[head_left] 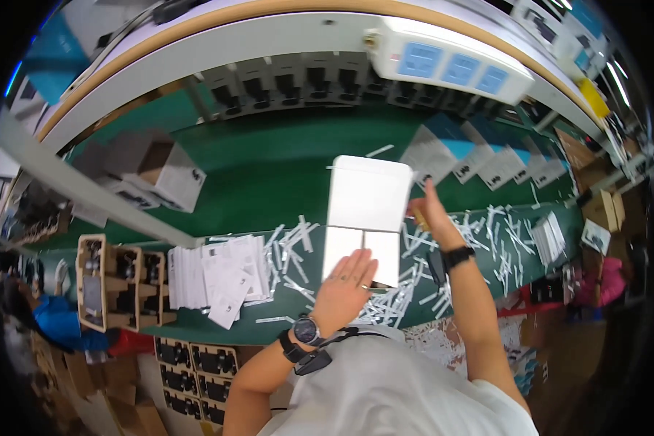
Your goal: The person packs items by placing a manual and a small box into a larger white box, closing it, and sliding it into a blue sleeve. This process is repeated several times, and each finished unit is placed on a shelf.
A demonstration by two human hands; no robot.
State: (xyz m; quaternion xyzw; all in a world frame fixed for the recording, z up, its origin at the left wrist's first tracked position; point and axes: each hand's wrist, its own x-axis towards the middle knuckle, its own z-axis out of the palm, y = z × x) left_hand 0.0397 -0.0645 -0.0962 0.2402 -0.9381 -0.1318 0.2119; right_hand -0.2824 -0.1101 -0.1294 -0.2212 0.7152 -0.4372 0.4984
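Observation:
A white cardboard box (370,190) stands in front of me, its lid raised toward the far side and two inner flaps folded over the opening. My left hand (347,285) lies flat on the near left part of the box, fingers stretched out together. Just right of the box is my right hand (434,214), thumb pointing up and fingers curled. Something small and yellow (420,219) shows at those fingers, too blurred to name. Torn white paper strips (392,305) are scattered around the box on the green table (269,156).
Stacked printed leaflets (225,272) lie to the left, beside cardboard trays of black devices (120,280). White-and-blue boxes (458,152) stand at the back right, below a shelf carrying a power strip (450,62). A grey post (87,174) slants across the left. An opened box (163,171) sits behind it.

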